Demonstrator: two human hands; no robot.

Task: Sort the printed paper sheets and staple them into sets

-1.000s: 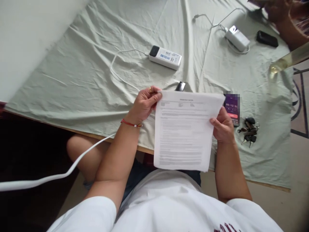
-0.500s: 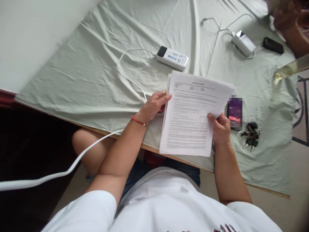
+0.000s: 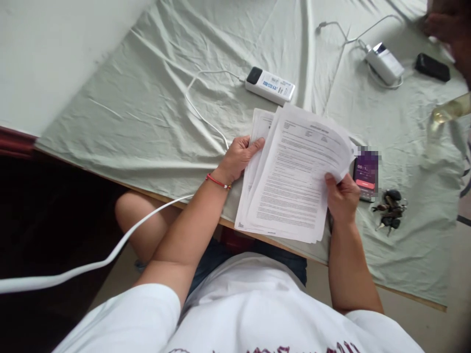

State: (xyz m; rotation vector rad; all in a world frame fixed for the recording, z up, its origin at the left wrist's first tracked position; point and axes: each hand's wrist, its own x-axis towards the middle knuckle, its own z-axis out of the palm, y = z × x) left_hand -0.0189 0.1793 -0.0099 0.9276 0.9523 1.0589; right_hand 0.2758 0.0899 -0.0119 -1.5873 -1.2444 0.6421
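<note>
While the left hand (image 3: 241,158) and right hand (image 3: 344,197) pinch the white printed paper sheets (image 3: 290,184) by opposite long sides, these run near to far at the near edge of the green cloth-covered table (image 3: 147,117).

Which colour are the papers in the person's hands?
The papers are white with dark grey print, as the head view shows.

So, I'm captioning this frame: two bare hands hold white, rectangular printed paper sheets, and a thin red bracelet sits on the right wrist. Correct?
Not quite: the head view shows the thin red bracelet on the wrist of the left hand, not the right hand. Both do hold the white printed paper sheets.
</note>
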